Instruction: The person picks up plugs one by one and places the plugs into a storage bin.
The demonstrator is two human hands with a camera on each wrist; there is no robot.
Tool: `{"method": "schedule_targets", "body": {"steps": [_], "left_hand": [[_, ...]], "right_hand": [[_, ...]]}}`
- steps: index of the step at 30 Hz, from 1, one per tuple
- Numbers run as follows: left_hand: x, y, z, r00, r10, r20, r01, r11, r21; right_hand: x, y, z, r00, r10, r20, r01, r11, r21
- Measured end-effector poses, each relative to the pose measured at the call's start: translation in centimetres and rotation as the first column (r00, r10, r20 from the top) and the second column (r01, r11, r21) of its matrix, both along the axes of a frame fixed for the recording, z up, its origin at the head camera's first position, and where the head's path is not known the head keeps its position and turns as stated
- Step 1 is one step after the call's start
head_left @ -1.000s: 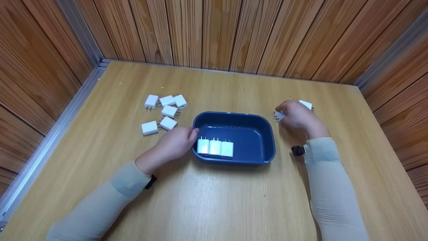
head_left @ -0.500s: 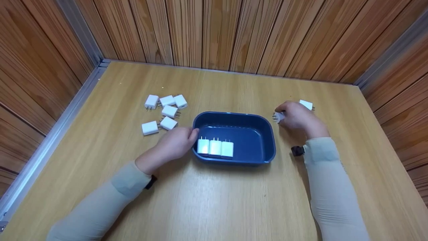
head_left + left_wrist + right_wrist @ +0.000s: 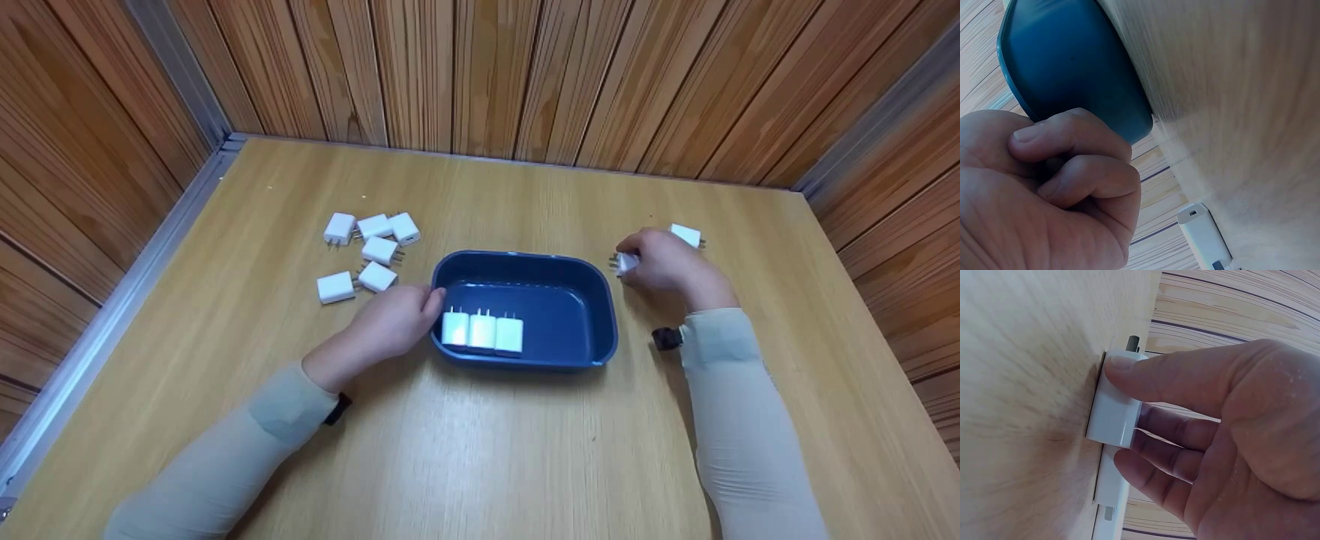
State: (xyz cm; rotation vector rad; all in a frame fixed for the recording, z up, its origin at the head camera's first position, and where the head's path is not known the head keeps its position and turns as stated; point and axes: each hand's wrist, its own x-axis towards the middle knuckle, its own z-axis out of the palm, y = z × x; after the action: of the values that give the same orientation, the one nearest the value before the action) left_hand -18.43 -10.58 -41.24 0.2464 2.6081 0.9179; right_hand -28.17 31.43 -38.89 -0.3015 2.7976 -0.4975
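Note:
A dark blue plastic tray [image 3: 525, 364] sits mid-table, and my left hand [image 3: 394, 319] grips its left rim, thumb over the edge. In the left wrist view the fingers of that hand [image 3: 1072, 174] curl beside the tray's outer wall [image 3: 1072, 62]. Three white charger plugs [image 3: 482, 331] stand in a row inside, prongs toward the far side. To the right of the tray, my right hand [image 3: 660, 259] pinches another charger plug [image 3: 1114, 399] between thumb and fingers, low at the tabletop. Its prongs point left in the head view. Behind it lies a further charger plug [image 3: 685, 235].
Several white charger plugs [image 3: 380, 250] lie loosely grouped left of the tray, beyond my left hand. Wooden plank walls [image 3: 495, 75] enclose the table [image 3: 465, 465] at the back and sides.
The charger plug in my right hand has turned slightly and shifted a little to the left. My left hand and the tray stay in place.

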Motion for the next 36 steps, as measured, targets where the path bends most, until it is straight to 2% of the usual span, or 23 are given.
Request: {"method": "schedule_targets", "body": {"steps": [9, 18, 24, 36], "left_hand": [[-0.1, 0.0, -0.1, 1.0, 0.0, -0.005, 0.0, 1.0, 0.009], [0.1, 0.0, -0.1, 1.0, 0.01, 0.016, -0.01, 1.0, 0.014], [0.1, 0.0, -0.1, 1.0, 0.011, 0.014, -0.011, 1.0, 0.016], [0.0, -0.1, -0.1, 1.0, 0.005, 0.012, -0.006, 1.0, 0.017]], "right_hand": [[0.0, 0.0, -0.1, 1.0, -0.023, 0.012, 0.022, 1.0, 0.01], [0.4, 0.1, 0.2, 0.999, -0.051, 0.007, 0.051, 0.998, -0.028], [0.7, -0.1, 1.1, 0.997, -0.073, -0.025, 0.072, 0.997, -0.017], [1.4, -1.0, 2.8, 0.994, -0.113, -0.016, 0.112, 0.993, -0.034]]}}
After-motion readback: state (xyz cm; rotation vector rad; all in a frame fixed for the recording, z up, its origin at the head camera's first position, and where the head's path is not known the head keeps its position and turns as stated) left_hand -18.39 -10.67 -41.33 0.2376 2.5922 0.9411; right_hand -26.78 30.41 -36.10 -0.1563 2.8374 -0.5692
